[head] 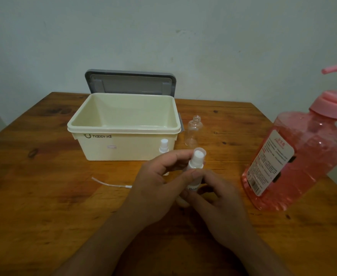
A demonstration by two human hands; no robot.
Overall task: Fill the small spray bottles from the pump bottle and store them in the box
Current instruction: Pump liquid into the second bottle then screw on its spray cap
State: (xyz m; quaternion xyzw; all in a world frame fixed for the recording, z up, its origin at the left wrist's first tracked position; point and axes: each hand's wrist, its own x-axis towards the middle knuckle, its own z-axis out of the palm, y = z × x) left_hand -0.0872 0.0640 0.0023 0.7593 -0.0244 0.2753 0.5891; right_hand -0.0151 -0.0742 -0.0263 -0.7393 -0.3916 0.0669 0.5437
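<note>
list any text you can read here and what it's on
"happy", then blurred letters: front of the box.
"Bo", rest hidden: the held spray bottle.
pump bottle label: print too small to read.
sticker on the box: blurred.

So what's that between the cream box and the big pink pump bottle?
A small clear bottle, uncapped and upright, stands beside the box; then bare table up to the pump bottle. The head view shows it.
</note>
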